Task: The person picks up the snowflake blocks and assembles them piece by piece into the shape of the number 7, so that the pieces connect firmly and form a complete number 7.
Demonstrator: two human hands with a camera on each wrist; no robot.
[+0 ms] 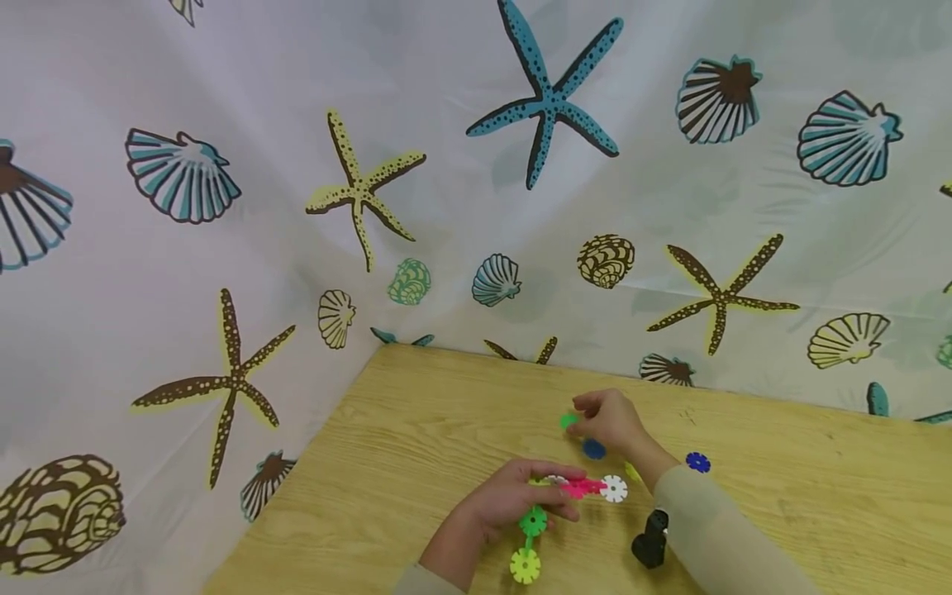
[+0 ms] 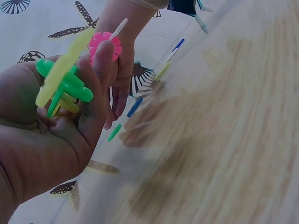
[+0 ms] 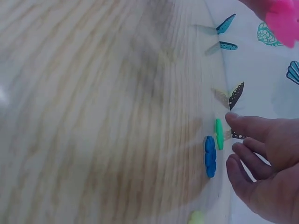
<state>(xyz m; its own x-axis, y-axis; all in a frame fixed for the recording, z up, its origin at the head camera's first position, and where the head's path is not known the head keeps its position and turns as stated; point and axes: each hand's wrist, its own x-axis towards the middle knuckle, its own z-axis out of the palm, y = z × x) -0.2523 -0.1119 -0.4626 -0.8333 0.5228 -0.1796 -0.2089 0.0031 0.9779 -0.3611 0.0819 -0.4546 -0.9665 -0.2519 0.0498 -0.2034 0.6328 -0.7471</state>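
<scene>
My left hand (image 1: 513, 500) holds a joined chain of notched plastic discs, its fingers curled about it. The chain shows a yellow disc (image 1: 525, 566) and a green disc (image 1: 532, 521) at the near end, pink discs (image 1: 576, 488) past the fingers, and a white disc (image 1: 614, 488) at the right end. Some of its pieces are hidden by the fingers. My right hand (image 1: 610, 426) hovers beside a loose green disc (image 1: 568, 421) on the table, fingers loosely bent; the right wrist view shows a gap between fingertips and the green disc (image 3: 219, 134). Next to it lies a blue disc (image 1: 593, 449).
A dark blue disc (image 1: 697, 462) lies on the wooden table (image 1: 431, 413) to the right. Partly behind the right wrist is a loose yellow disc (image 1: 632, 472). A black device (image 1: 651, 541) sits at the right wrist. Shell-patterned fabric (image 1: 446, 198) hangs along the table's left and far edges.
</scene>
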